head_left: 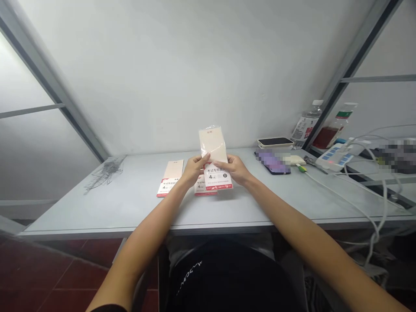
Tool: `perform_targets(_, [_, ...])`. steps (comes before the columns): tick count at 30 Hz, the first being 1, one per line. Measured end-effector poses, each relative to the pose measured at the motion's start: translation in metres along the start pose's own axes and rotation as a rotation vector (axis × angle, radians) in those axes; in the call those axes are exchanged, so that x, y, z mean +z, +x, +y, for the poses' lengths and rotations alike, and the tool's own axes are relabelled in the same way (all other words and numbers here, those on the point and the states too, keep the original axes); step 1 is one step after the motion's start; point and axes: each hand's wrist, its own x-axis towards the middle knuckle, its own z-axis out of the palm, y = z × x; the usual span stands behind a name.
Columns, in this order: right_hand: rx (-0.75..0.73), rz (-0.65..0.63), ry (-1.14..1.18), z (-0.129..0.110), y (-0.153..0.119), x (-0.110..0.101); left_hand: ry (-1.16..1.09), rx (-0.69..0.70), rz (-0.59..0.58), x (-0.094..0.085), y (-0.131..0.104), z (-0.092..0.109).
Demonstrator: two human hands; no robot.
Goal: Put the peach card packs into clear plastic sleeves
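Note:
Between my two hands I hold a flat packet in clear plastic, cream above with a white and red printed label below. My left hand pinches its left side, thumb on the front. On the right side my right hand grips it the same way, its thumb across the middle. A similar packet lies on the table below, partly covered by the held one. Another like it rests to the left, partly hidden by my left forearm.
On the grey table, a patch of dark scribbles marks the left. At the right are a phone, a purple-cased item, a power strip with tangled white cables, a clear bottle and a bottle of dark liquid.

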Motion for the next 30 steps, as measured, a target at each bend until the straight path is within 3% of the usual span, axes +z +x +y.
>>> perform_targets(8, [-0.015,-0.029,-0.02,-0.0008,-0.0023,0.0006,-0.037,-0.02,-0.026,-0.0034,0.0004,0.0018])
perform_targets(14, [-0.017,-0.033,-0.114,-0.0004,-0.0032,0.0034,0.044,-0.009,0.025,-0.0063,0.0024,-0.0035])
perform_targets(26, [-0.042,-0.03,-0.088,-0.0001,-0.0035,0.0018,0.033,-0.014,-0.054,-0.0071,0.0,0.0026])
perform_targets(30, [-0.045,-0.029,-0.101,0.0008,-0.0028,0.0024,0.039,-0.019,-0.028,-0.0053,-0.0004,0.0023])
